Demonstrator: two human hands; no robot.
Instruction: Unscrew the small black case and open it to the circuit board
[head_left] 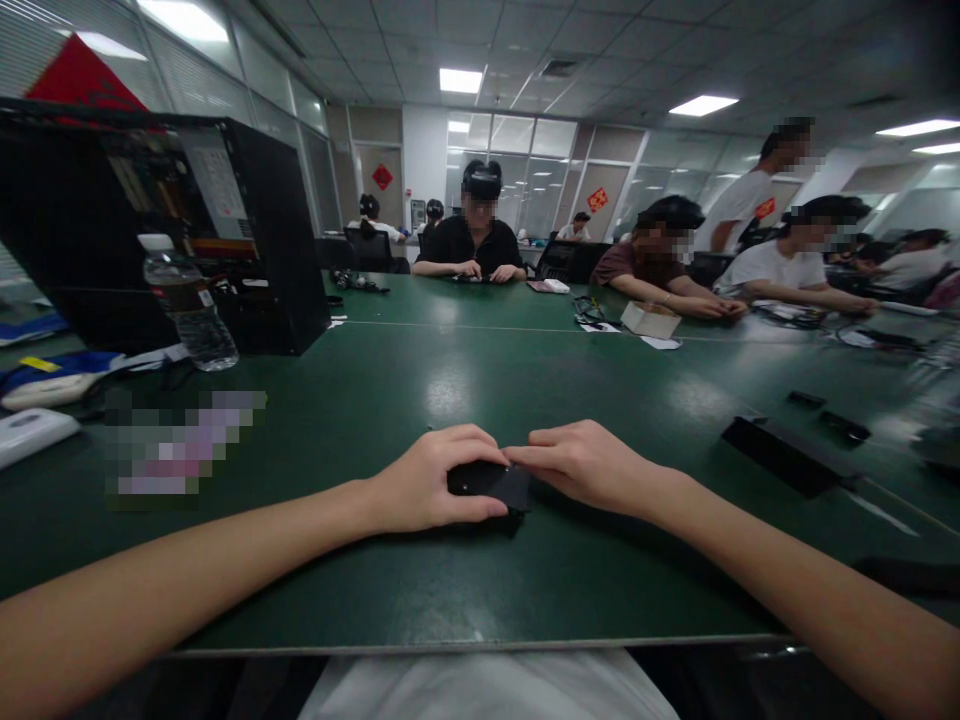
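So, left hand (424,482) is curled around the small black box (491,484), pinning it flat near the front edge of the table (450,600). The right hand (583,465) touches its right end with straight fingertips; can't tell if they pinch. I'd keep it pinned and go gently. Long axis runs sideways, along that edge.

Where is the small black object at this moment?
In the head view, the small black object lies at lower centre on the green table, gripped by the left hand and touched by the right hand.
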